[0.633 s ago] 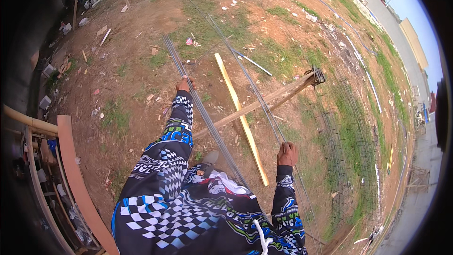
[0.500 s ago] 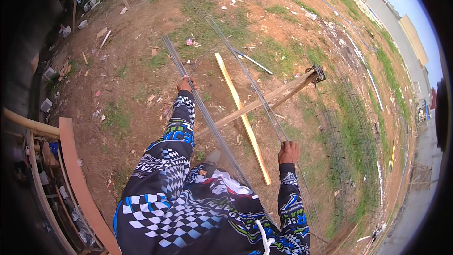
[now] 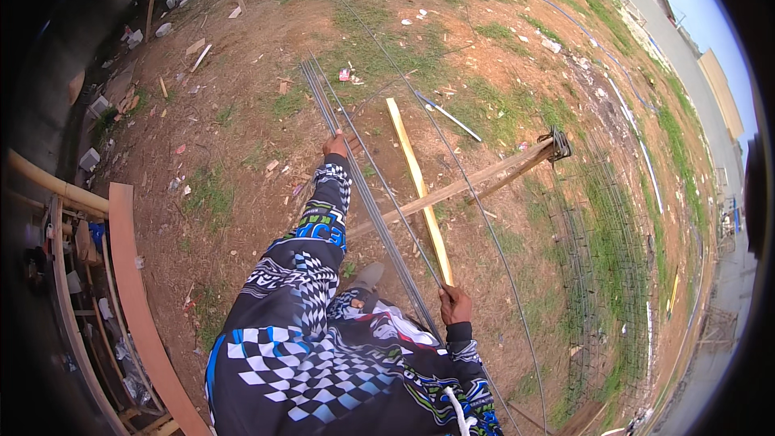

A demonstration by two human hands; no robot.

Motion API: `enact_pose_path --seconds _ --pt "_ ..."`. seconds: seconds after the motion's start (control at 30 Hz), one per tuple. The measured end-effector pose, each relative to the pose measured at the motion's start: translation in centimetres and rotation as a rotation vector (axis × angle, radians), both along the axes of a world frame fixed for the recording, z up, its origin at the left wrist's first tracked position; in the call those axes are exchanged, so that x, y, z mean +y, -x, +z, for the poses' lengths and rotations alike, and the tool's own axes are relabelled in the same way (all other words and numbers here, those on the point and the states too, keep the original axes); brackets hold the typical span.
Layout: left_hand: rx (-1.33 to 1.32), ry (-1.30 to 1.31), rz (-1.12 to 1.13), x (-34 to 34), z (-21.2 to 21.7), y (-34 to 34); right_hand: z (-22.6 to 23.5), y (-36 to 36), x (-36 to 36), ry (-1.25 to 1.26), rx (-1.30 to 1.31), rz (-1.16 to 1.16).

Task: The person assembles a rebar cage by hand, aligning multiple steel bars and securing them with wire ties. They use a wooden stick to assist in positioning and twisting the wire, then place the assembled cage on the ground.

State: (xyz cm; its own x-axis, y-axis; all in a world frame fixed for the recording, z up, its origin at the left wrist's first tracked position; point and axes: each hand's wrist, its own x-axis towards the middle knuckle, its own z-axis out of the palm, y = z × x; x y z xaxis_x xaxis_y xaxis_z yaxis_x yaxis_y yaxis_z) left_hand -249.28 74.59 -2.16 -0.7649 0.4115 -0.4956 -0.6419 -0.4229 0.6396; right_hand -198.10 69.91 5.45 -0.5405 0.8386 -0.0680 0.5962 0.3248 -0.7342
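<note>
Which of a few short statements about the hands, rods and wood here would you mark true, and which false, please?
1. The left hand grips a bundle of rods. True.
2. The right hand is open and empty. False: the right hand is closed on a thin rod.
3. Dark wire sits at the beam's right end. True.
4. The pale plank lies left of the left hand. False: the pale plank lies to its right.

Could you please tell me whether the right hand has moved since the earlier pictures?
Yes, leftward: the right hand was to the right of the yellow wooden strip, and now overlaps its lower end in view.
</note>
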Motion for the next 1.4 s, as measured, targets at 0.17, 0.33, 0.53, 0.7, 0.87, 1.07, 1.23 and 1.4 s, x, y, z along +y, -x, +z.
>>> enact_pose_path --seconds 0.17,0.33,0.53,0.7,0.87,1.07,1.23,1.4 --pt "-0.012 0.008 -0.016 -0.2 0.5 -0.1 -0.8 -0.8 -0.9 0.138 -0.03 0.059" --pt "0.07 0.05 -0.048 0.4 0.5 -0.9 -1.1 -1.3 -3.0 0.196 -0.021 0.0" --pt "0.038 0.072 -0.034 -0.6 0.9 -0.8 -0.3 -3.5 -3.6 0.166 -0.008 0.012" --pt "0.082 0.151 -0.025 0.0 0.4 -0.7 -1.6 -6.0 -4.5 0.166 -0.065 -0.02" --pt "0.124 0.184 -0.005 -0.2 0.6 -0.6 -0.5 -5.7 -4.3 0.168 -0.046 -0.025" --pt "0.216 0.247 0.014 -0.1 0.7 -1.1 -0.5 -5.5 -4.1 0.098 -0.075 0.0" --pt "0.223 0.241 0.012 0.1 0.7 -0.9 0.2 -4.7 -3.7 0.192 -0.096 0.007" --pt "0.247 0.241 0.017 -0.2 1.1 -0.9 0.5 -4.0 -3.4 0.263 -0.121 0.045"
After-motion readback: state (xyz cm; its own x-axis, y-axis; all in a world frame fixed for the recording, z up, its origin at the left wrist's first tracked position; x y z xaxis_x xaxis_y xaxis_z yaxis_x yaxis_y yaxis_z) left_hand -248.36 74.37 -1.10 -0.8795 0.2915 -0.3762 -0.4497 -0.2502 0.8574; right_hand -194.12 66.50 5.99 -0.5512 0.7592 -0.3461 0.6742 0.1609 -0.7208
